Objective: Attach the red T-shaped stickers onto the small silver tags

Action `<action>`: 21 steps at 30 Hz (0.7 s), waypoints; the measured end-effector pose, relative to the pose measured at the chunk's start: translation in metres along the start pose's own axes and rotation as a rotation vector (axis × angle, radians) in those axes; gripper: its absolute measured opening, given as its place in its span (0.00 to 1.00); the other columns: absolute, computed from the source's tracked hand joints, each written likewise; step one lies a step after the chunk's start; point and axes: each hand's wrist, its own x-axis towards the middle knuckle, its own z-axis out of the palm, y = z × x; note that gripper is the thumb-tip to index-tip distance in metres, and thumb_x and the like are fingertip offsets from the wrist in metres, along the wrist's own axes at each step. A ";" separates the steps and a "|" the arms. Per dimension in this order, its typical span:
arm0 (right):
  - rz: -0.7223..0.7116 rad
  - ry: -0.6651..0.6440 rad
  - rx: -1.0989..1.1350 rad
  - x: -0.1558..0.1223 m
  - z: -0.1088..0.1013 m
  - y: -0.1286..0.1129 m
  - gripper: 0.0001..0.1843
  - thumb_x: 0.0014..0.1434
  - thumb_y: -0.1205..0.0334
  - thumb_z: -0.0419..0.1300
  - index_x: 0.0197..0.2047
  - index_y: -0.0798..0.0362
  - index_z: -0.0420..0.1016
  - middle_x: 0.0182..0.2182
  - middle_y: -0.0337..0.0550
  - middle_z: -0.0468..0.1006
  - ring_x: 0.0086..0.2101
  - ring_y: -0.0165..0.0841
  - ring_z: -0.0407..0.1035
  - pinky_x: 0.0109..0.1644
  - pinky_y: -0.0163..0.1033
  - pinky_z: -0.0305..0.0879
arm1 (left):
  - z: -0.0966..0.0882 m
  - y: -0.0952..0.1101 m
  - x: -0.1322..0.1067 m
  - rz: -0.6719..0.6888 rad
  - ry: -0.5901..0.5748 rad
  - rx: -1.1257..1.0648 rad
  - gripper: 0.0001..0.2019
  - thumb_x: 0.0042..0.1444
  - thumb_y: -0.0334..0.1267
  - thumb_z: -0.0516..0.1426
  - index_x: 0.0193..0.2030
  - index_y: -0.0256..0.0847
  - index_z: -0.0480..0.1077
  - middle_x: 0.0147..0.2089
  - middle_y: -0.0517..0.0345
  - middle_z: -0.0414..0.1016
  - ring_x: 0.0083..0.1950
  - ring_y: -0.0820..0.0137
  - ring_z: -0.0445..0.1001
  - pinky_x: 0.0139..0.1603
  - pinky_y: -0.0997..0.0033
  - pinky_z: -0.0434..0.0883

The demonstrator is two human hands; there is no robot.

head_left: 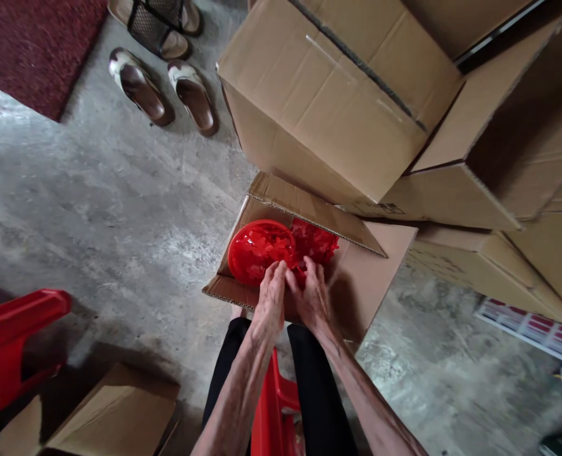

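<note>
A small open cardboard box [357, 278] lies on the concrete floor in front of my knees. Inside it sit a red plastic bowl [257, 250] holding red pieces and a loose heap of red pieces [315, 242] to its right. My left hand [270, 297] and my right hand [312, 294] reach down side by side into the box. Both have their fingers curled together over red pieces at the bowl's right edge. What exactly lies between the fingers is too small to make out.
Large cardboard boxes [338, 95] are stacked behind and to the right. Two pairs of sandals [164, 88] lie at the top left beside a dark red mat [34, 44]. A red plastic stool [10, 342] stands left, another red stool [274, 411] under me, flat cardboard [110, 415] below.
</note>
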 end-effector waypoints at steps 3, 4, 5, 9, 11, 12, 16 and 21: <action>-0.013 -0.008 0.023 0.015 0.010 0.002 0.21 0.64 0.60 0.51 0.58 0.55 0.71 0.44 0.54 0.76 0.36 0.38 0.75 0.37 0.42 0.75 | -0.010 -0.001 0.001 0.094 0.113 -0.010 0.08 0.58 0.42 0.59 0.42 0.44 0.67 0.41 0.55 0.77 0.51 0.63 0.76 0.51 0.68 0.72; -0.031 -0.027 0.036 0.018 0.014 0.000 0.19 0.64 0.61 0.52 0.56 0.55 0.73 0.43 0.52 0.77 0.34 0.36 0.75 0.37 0.40 0.75 | -0.013 0.000 0.002 0.114 0.144 -0.011 0.07 0.59 0.41 0.58 0.41 0.44 0.66 0.39 0.56 0.77 0.50 0.63 0.77 0.50 0.68 0.72; -0.051 -0.045 0.045 0.020 0.017 -0.003 0.18 0.64 0.61 0.53 0.54 0.54 0.74 0.43 0.51 0.78 0.33 0.35 0.75 0.37 0.39 0.75 | -0.016 0.000 0.003 0.128 0.168 -0.013 0.06 0.59 0.41 0.57 0.42 0.45 0.65 0.38 0.57 0.77 0.48 0.64 0.77 0.49 0.67 0.72; -0.058 -0.013 0.040 0.022 0.008 -0.010 0.15 0.67 0.60 0.49 0.48 0.54 0.76 0.42 0.51 0.77 0.36 0.36 0.75 0.41 0.40 0.73 | -0.020 0.006 0.005 0.086 0.133 -0.025 0.08 0.57 0.38 0.56 0.44 0.43 0.64 0.34 0.57 0.79 0.42 0.64 0.80 0.45 0.66 0.72; -0.041 0.003 0.024 0.016 -0.004 -0.012 0.18 0.70 0.60 0.45 0.43 0.53 0.76 0.35 0.48 0.77 0.34 0.36 0.74 0.39 0.40 0.72 | -0.017 0.009 0.006 0.010 0.055 -0.023 0.09 0.56 0.39 0.57 0.42 0.40 0.67 0.34 0.53 0.80 0.40 0.61 0.81 0.44 0.63 0.73; -0.046 -0.014 0.020 0.012 -0.009 -0.013 0.17 0.71 0.58 0.46 0.42 0.53 0.76 0.33 0.46 0.76 0.32 0.35 0.73 0.37 0.39 0.71 | -0.016 0.010 0.007 -0.029 0.019 -0.019 0.09 0.56 0.41 0.57 0.41 0.39 0.68 0.34 0.50 0.80 0.41 0.60 0.81 0.45 0.61 0.74; -0.117 -0.154 0.016 -0.008 -0.012 -0.010 0.08 0.66 0.57 0.58 0.42 0.50 0.77 0.37 0.41 0.77 0.32 0.31 0.74 0.38 0.36 0.72 | -0.013 0.011 0.011 -0.101 -0.058 0.021 0.19 0.58 0.54 0.55 0.35 0.38 0.73 0.37 0.43 0.80 0.44 0.55 0.80 0.47 0.57 0.75; -0.023 -0.100 -0.058 -0.009 0.001 0.017 0.10 0.68 0.57 0.60 0.45 0.56 0.75 0.40 0.42 0.78 0.37 0.33 0.75 0.42 0.43 0.74 | -0.023 0.008 0.007 0.113 0.077 0.139 0.16 0.54 0.52 0.60 0.38 0.39 0.71 0.38 0.51 0.77 0.44 0.61 0.78 0.48 0.62 0.73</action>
